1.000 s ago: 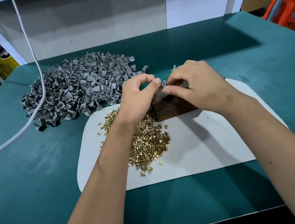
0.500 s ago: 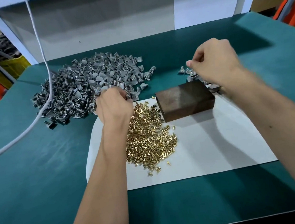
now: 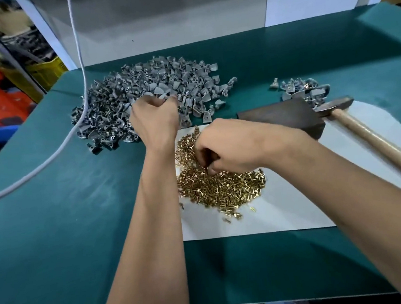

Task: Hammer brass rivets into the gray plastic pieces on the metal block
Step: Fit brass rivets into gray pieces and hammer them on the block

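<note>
A big heap of gray plastic pieces (image 3: 155, 92) lies at the back left of the green table. My left hand (image 3: 154, 120) reaches into its near edge with curled fingers; what it holds is hidden. A pile of brass rivets (image 3: 224, 188) lies on the white mat (image 3: 284, 207). My right hand (image 3: 225, 147) is over that pile, fingertips pinching down among the rivets. The dark metal block (image 3: 286, 116) stands behind my right wrist, nothing on its top. A wooden-handled hammer (image 3: 367, 134) lies to its right.
A small cluster of gray pieces (image 3: 300, 89) sits behind the block. A white cord (image 3: 49, 157) hangs down and runs across the table's left side. A white wall panel (image 3: 158, 17) closes the back edge; crates stand off the table at left.
My right hand came from the small cluster behind the block down to the rivet pile. My left hand pushed further into the gray heap. The view shifted, so the hammer shows.
</note>
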Demonstrator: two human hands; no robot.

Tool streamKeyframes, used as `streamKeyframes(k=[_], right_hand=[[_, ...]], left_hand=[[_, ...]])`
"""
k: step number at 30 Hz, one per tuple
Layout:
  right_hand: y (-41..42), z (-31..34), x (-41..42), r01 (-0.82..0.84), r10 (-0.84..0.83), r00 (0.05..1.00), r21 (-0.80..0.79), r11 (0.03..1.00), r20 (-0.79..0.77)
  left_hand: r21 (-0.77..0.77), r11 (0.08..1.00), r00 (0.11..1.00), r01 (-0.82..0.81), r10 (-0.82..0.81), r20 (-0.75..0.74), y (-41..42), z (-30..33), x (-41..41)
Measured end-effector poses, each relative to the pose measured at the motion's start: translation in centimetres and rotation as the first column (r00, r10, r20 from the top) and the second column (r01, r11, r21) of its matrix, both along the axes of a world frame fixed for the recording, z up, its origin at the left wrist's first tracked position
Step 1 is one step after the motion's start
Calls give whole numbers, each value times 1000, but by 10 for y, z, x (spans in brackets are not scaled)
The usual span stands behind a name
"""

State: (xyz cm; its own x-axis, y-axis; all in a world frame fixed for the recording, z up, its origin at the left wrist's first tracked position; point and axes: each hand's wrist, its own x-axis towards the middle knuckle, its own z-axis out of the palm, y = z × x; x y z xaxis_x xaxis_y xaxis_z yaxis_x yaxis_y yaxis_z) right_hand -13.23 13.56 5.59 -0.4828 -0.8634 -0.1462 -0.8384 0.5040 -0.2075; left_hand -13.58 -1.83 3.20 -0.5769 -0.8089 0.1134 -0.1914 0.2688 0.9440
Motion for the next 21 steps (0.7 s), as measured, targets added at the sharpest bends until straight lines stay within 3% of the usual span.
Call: streamKeyframes(k=[6, 13, 21], right_hand=[[5, 3, -5, 22, -18, 996, -46, 999, 92], [14, 7, -8, 46, -32, 995, -154, 987, 93], [14, 5, -9, 60, -50, 996, -150, 987, 71]], left_hand=[[173, 983, 989, 61, -36, -146, -5, -4, -2], [219, 966, 977, 136, -94, -189, 0, -2, -4], [419, 849, 924, 323, -187, -334, 10, 5, 1]])
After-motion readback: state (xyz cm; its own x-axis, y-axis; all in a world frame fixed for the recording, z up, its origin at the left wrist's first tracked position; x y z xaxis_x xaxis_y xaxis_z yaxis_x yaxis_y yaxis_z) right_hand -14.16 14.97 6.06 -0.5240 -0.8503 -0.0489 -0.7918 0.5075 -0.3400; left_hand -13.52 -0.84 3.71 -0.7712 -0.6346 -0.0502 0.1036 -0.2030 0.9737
